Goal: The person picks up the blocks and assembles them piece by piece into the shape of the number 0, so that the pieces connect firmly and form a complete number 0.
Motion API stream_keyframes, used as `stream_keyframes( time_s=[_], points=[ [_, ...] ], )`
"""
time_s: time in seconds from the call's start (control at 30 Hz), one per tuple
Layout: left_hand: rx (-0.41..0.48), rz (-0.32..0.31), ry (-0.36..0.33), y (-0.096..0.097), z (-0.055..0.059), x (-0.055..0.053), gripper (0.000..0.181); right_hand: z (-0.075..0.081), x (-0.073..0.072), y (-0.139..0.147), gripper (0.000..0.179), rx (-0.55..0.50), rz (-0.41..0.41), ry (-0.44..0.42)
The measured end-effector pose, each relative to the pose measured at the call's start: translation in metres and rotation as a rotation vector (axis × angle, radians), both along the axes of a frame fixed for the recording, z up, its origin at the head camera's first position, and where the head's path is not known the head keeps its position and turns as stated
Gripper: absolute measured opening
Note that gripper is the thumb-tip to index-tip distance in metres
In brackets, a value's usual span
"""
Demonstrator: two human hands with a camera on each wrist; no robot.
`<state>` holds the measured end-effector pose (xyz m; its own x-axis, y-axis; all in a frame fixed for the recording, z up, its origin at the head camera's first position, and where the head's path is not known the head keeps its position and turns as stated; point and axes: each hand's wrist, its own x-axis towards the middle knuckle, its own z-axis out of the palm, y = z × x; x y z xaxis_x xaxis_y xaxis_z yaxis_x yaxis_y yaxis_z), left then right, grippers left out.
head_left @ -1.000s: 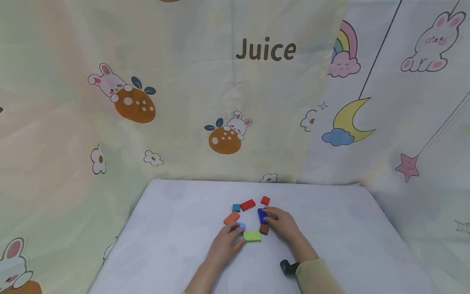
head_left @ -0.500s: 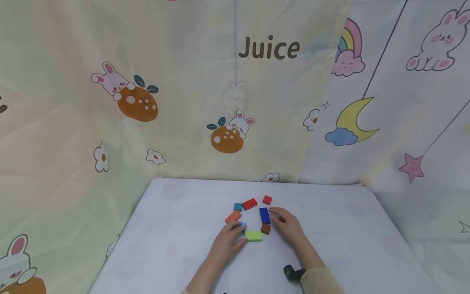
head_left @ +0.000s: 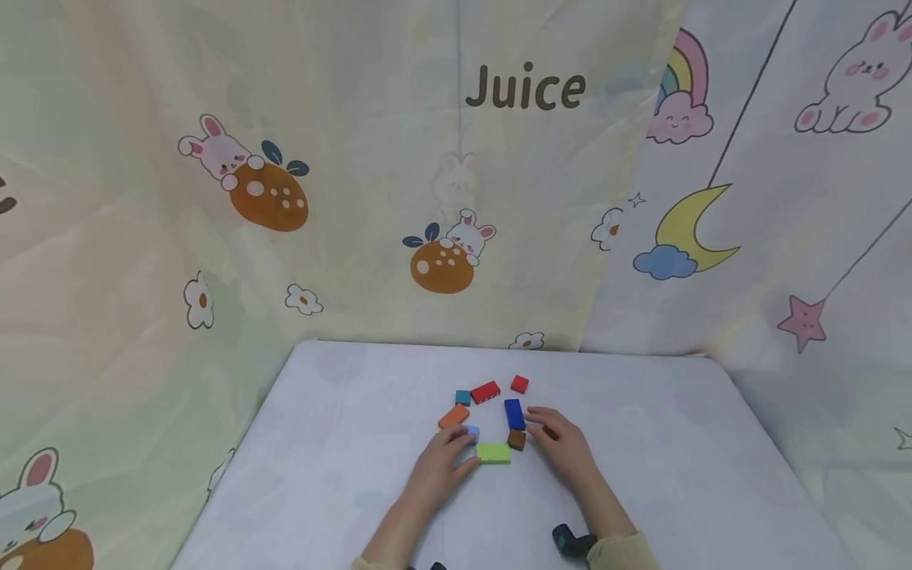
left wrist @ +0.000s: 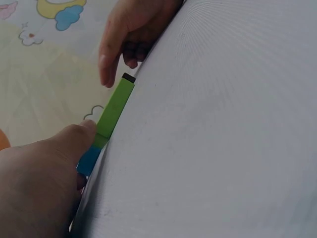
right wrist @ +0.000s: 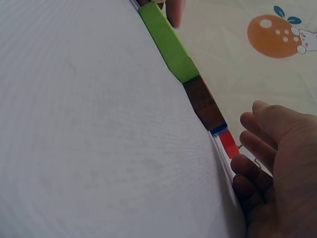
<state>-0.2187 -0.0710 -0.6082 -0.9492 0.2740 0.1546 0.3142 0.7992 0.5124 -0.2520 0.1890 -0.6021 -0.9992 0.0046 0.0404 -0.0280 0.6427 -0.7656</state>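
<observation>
Several small coloured blocks form a rough loop on the white table. My left hand (head_left: 438, 469) rests at the loop's near left, its fingers at the light blue block (head_left: 473, 433) and its thumb by the end of the lime green block (head_left: 493, 454); the fingers partly cover the light blue block. On the other side, my right hand (head_left: 564, 447) stands just right of the dark blue block (head_left: 514, 415) and the brown block (head_left: 516, 440). In the right wrist view its fingers are loosely bent, with nothing between them and the thumb.
Farther back lie an orange block (head_left: 454, 416), a teal block (head_left: 463, 397), a red block (head_left: 486, 392) and a smaller red block (head_left: 519, 384). A black device (head_left: 572, 541) is at the right wrist. A printed cloth (head_left: 356, 198) hangs behind the table (head_left: 677, 443).
My right hand has let go of the dark blue block and drawn slightly to the right of it. The left hand keeps its place; the head view has shifted a little.
</observation>
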Motion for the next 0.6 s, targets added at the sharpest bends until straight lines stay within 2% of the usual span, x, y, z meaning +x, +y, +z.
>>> stream_keyframes(
  time_s=[0.37,0.6],
  points=[
    [0.014,0.011,-0.023,-0.0015,0.0008,0.0029,0.053,0.0007,0.0023,-0.0011,0.029,-0.012,-0.022,-0.002],
    [-0.02,-0.009,0.061,-0.0046,0.0015,0.0023,0.05,0.005,0.0014,-0.0015,0.033,-0.04,-0.022,-0.018]
  ],
)
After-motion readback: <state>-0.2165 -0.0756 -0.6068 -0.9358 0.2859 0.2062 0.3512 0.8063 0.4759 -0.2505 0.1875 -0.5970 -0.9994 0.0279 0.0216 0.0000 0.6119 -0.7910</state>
